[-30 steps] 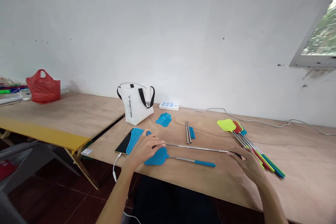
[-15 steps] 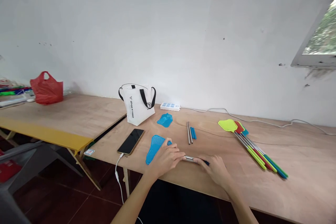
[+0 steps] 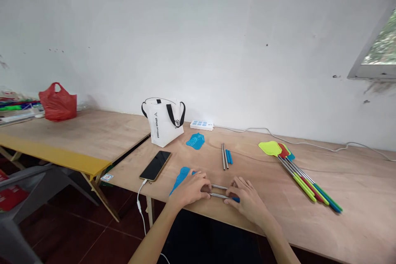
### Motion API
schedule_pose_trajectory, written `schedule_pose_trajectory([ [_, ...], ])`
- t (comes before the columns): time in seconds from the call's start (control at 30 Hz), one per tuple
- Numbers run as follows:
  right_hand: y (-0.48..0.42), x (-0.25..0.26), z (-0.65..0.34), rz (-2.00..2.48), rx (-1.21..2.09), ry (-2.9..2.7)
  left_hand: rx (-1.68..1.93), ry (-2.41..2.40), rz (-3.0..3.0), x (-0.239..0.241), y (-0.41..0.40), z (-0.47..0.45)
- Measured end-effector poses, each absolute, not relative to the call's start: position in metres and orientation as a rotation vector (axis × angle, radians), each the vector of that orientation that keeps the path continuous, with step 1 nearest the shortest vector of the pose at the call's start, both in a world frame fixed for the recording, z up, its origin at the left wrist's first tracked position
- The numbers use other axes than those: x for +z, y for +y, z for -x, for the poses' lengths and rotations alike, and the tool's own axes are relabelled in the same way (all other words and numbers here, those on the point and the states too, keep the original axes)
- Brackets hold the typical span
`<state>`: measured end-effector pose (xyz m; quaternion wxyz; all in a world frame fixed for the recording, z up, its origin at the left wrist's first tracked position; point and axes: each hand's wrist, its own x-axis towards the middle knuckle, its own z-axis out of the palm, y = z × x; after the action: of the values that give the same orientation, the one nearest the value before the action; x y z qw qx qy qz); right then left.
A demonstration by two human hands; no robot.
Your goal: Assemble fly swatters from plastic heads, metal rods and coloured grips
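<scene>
Two thin metal tubes [image 3: 219,196] lie side by side across the gap between my hands, near the table's front edge. My left hand [image 3: 192,187] has its fingers curled around their left ends. At their right ends, my right hand [image 3: 247,199] grips them, and a dark blue handle end [image 3: 236,199] shows under its fingers. A blue perforated fly swatter head [image 3: 178,180] is partly covered by my left hand. Farther back lie another blue swatter head [image 3: 195,141], more metal tubes [image 3: 224,157] and short blue handles [image 3: 229,156].
Several fly swatters [image 3: 297,173] with coloured heads and handles lie to the right. A phone [image 3: 155,166] on a white cable is at the left, before a white bag [image 3: 163,126]. A power strip [image 3: 201,125] sits by the wall. On the left table stands a red plastic bag [image 3: 58,105].
Two parallel tubes now show between my hands where one showed before. My left hand has lowered over the swatter head, and my right hand has turned, its fingers curled over the tubes.
</scene>
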<state>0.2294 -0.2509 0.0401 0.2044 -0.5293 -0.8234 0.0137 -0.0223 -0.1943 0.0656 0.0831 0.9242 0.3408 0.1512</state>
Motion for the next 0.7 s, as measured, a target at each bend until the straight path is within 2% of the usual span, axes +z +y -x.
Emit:
schedule_pose_trajectory([
  [0.17,-0.245,0.033,-0.237,1.468,0.078,-2.274,0.452,1.059,-2.741,0.057,-0.189,0.019],
  [0.47,-0.231,0.005,-0.243,1.648,-0.117,-2.176,0.777,1.125,-2.736,0.028,-0.172,0.005],
  [0.7,-0.23,-0.003,-0.242,1.722,-0.172,-2.205,0.816,1.232,-2.693,0.021,-0.171,0.005],
])
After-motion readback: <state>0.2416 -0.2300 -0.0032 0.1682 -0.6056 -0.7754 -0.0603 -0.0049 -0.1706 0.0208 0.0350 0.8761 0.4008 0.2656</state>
